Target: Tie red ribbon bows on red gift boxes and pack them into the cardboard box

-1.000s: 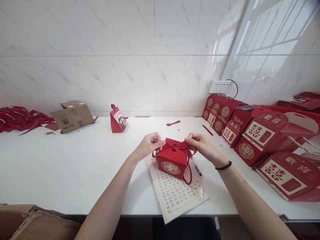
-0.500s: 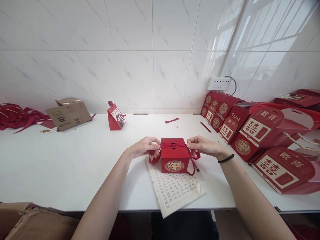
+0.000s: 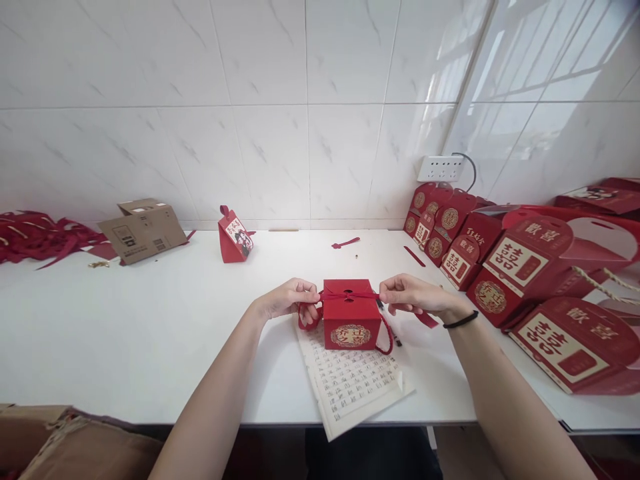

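Observation:
A small red gift box (image 3: 351,320) with a gold emblem stands upright on a printed paper sheet (image 3: 353,383) near the front of the white table (image 3: 150,333). A red ribbon (image 3: 350,294) runs across its top. My left hand (image 3: 290,299) pinches the ribbon end at the box's left side. My right hand (image 3: 410,295) pinches the other end at the right side, with a ribbon tail (image 3: 427,319) trailing past it. Both hands are closed on the ribbon.
Several large red gift boxes (image 3: 520,267) crowd the right side. A small red triangular box (image 3: 234,238) and a flattened cardboard box (image 3: 144,230) sit near the wall, with a pile of red ribbons (image 3: 35,235) far left. A wall socket (image 3: 440,169) is mounted at the back right.
The box went from tilted to upright on the paper. My hands moved apart and drew the ribbon taut across its top; the right ribbon tail now lies further out.

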`<state>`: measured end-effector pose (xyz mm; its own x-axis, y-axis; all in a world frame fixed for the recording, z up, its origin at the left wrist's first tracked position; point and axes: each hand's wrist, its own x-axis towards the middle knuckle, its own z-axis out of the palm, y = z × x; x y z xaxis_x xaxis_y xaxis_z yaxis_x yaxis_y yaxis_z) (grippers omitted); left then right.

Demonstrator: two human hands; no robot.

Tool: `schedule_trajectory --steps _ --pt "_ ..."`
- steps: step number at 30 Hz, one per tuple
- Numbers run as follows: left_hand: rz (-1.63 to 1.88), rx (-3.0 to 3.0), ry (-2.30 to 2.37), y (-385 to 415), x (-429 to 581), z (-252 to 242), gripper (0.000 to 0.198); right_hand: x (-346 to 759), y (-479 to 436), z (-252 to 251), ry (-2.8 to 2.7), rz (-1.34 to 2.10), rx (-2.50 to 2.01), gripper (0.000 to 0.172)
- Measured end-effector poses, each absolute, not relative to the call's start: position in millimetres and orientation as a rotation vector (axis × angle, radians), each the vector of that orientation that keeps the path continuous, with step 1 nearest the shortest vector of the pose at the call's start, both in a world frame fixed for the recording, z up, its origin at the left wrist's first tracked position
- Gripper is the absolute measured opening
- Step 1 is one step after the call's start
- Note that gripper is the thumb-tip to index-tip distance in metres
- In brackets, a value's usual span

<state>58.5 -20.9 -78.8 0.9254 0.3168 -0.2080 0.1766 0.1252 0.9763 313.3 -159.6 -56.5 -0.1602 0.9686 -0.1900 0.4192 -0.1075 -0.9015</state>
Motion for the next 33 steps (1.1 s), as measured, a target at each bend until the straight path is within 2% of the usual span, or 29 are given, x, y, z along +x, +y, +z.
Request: schedule_trajectory --steps 4,7,11,22,33 --pt "0.147 1.443 0.369 -25.8 60.2 -74.9 0.028 305.6 -160.7 -55.0 -1.555 1.257 -1.307 0.038" --pt "0.227 1.444 0.335 -31.5 63.0 -71.2 0.027 295.2 -161.7 -51.5 -1.49 1.127 -1.15 0.037" --pt "0.339 1.456 0.319 -40.4 68.6 -66.8 0.027 279.3 -163.6 -47.0 -1.531 0.889 -1.14 0.034" --pt "0.582 1.573 0.392 -54.5 78.5 -56.5 0.03 249.4 -147.7 -63.7 -1.498 0.643 -1.199 0.031" --pt "0.465 2.273 0.719 -68.7 62.9 -15.3 0.018 247.9 -143.7 -69.5 -1.504 0.646 -1.173 0.02"
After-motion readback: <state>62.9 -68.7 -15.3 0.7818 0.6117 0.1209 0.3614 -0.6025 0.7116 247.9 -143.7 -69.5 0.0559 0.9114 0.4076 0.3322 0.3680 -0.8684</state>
